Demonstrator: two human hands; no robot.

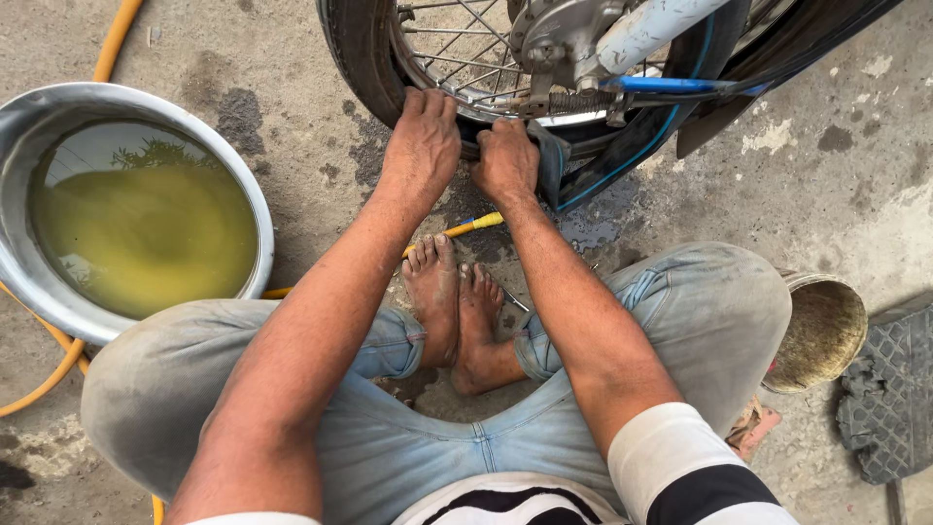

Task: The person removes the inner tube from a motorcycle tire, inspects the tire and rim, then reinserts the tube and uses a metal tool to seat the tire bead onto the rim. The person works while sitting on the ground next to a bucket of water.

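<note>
A motorcycle wheel with a black tyre [355, 49] and silver spokes [457, 44] stands on the concrete at the top. My left hand [423, 141] presses down on the tyre's lower edge, fingers curled over the rim. Right beside it, my right hand [505, 160] grips the same edge, next to a dark flap of rubber [551, 160]. I squat with bare feet [455, 311] under the hands. A yellow-handled tool [473, 226] lies on the ground just behind my toes.
A large metal basin [19, 258] of murky greenish water sits at the left, with an orange hose [115, 39] running round it. A small round tin [821, 331] and a piece of treaded black tyre [889, 394] lie at the right. A blue cable [661, 86] crosses the hub.
</note>
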